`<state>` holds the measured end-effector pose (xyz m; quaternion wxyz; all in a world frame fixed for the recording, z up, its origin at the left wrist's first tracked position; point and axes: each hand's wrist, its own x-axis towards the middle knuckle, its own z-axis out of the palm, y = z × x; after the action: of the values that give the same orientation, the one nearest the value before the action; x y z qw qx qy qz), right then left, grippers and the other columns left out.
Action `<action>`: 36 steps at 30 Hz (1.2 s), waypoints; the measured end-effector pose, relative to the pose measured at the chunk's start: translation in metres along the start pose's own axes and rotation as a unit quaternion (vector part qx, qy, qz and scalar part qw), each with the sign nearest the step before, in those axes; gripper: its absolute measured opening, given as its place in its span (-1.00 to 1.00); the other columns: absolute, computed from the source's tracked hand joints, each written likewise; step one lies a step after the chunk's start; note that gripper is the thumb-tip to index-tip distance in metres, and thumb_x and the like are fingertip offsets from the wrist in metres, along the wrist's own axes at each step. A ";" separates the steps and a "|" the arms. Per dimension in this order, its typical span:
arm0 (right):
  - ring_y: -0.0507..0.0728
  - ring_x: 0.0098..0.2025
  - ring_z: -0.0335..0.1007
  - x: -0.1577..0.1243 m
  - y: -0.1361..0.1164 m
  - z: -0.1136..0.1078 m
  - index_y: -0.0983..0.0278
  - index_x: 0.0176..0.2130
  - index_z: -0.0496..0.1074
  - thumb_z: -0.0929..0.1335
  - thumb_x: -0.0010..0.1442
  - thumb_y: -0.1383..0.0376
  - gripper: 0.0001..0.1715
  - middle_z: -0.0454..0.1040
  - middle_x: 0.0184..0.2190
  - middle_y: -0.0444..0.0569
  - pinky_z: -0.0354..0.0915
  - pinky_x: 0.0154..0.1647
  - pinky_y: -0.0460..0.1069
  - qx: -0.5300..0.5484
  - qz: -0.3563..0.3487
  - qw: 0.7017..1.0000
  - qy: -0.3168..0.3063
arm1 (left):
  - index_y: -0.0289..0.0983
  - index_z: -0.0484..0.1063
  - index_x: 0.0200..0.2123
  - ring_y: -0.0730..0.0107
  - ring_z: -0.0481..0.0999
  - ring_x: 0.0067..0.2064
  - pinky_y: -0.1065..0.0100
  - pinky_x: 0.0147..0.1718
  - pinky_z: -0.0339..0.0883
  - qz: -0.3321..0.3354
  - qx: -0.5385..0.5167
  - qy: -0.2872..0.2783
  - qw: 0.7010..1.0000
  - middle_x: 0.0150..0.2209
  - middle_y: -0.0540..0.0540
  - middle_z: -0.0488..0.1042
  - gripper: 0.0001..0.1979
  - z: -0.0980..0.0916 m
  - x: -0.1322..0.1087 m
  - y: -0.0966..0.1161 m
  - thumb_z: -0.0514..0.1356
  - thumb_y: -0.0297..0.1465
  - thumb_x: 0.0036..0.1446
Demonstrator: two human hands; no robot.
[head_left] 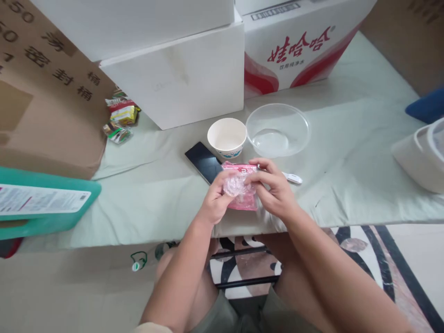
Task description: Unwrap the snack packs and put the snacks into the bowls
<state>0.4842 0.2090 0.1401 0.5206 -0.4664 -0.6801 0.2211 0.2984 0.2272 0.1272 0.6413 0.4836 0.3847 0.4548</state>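
In the head view my left hand (217,199) is closed around a bunched, crinkled piece of clear plastic (234,186). The fingers of my right hand (275,189) are bent and pinch at the right side of this plastic. Just beneath both hands lies a pink plastic packet (244,203) with red print along its top edge. A white-handled utensil (293,178) pokes out to the right from behind my right hand; its other end is hidden. Beyond my hands stand a white paper bowl (227,135) and a clear plastic bowl (277,129), both upright. A black phone (203,162) lies partly behind my left hand.
White boxes (194,78) and a red-and-white carton (294,51) line the back of the cloth-covered table (354,152). At left are a brown carton (52,120), small snack packets (121,113) and a green jug (83,199). A whitish container (416,157) stands at right.
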 end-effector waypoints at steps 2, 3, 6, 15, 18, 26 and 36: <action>0.18 0.11 0.50 -0.001 0.000 -0.007 0.17 -0.28 0.56 0.26 0.23 0.49 -0.66 0.49 0.09 0.05 0.40 0.12 0.13 -0.036 0.003 0.999 0.012 | -0.16 0.58 -0.17 0.23 0.52 -0.10 0.28 -0.07 0.41 -0.014 0.004 -0.005 1.000 -0.11 -0.07 0.55 -0.71 -0.001 0.006 0.004 0.42 -0.27 0.01; 0.18 0.06 0.52 -0.002 0.000 -0.011 0.18 -0.27 0.55 0.25 0.23 0.48 -0.66 0.52 0.04 0.05 0.41 0.07 0.12 -0.069 0.012 0.997 0.026 | -0.18 0.59 -0.22 0.24 0.50 -0.15 0.28 -0.12 0.41 -0.021 -0.013 0.000 1.000 -0.16 -0.08 0.55 -0.74 0.000 0.008 0.007 0.38 -0.24 0.01; 0.23 -0.14 0.52 -0.007 0.002 -0.023 0.22 -0.18 0.53 0.27 0.27 0.42 -0.74 0.57 -0.19 0.07 0.40 -0.09 0.14 -0.218 0.066 0.973 0.037 | -0.22 0.57 -0.30 0.22 0.48 -0.22 0.25 -0.21 0.41 -0.022 -0.085 0.053 0.995 -0.23 -0.10 0.51 -0.65 0.001 0.016 0.017 0.25 -0.06 0.05; 0.32 -0.20 0.42 -0.019 0.020 -0.028 0.29 -0.09 0.53 0.27 0.31 0.25 -0.70 0.53 -0.24 0.16 0.27 -0.20 0.14 -0.396 0.186 0.894 -0.095 | -0.06 0.40 -0.04 0.38 0.46 -0.21 0.38 -0.24 0.38 0.027 0.046 0.122 0.991 -0.06 -0.04 0.46 -0.61 -0.019 0.021 0.005 0.34 -0.35 0.04; 0.22 -0.28 0.42 -0.013 0.007 -0.022 0.24 -0.12 0.50 0.26 0.30 0.24 -0.73 0.53 -0.26 0.09 0.26 -0.28 0.08 -0.248 0.195 0.943 -0.102 | 0.04 0.24 0.13 0.31 0.50 -0.04 0.31 -0.11 0.43 0.075 0.059 0.143 0.985 0.10 -0.06 0.40 -0.43 -0.025 0.023 -0.005 0.33 -0.36 0.07; -0.02 -0.63 0.19 -0.006 -0.030 0.008 0.22 -0.21 0.40 0.27 0.31 0.00 -0.64 0.46 -0.49 -0.15 0.12 -0.58 -0.07 0.220 0.350 0.905 -0.100 | -0.07 0.25 0.16 0.24 0.47 0.08 0.16 0.13 0.36 0.243 0.312 0.045 0.917 0.08 -0.10 0.39 -0.49 -0.027 0.012 -0.003 0.15 -0.53 0.16; 0.06 -0.53 0.34 -0.009 -0.026 0.017 0.25 -0.36 0.48 0.24 0.28 -0.03 -0.53 0.47 -0.52 -0.06 0.23 -0.44 -0.02 0.064 0.379 0.897 -0.218 | 0.08 0.12 0.17 0.27 0.49 0.03 0.20 0.00 0.45 0.204 0.054 0.237 0.948 0.12 -0.07 0.35 -0.44 -0.043 0.017 0.011 0.30 -0.24 0.18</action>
<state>0.4583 0.1922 0.1498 0.2642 -0.5948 -0.5326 0.5411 0.2606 0.2567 0.1262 0.3982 0.4636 0.4428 0.6561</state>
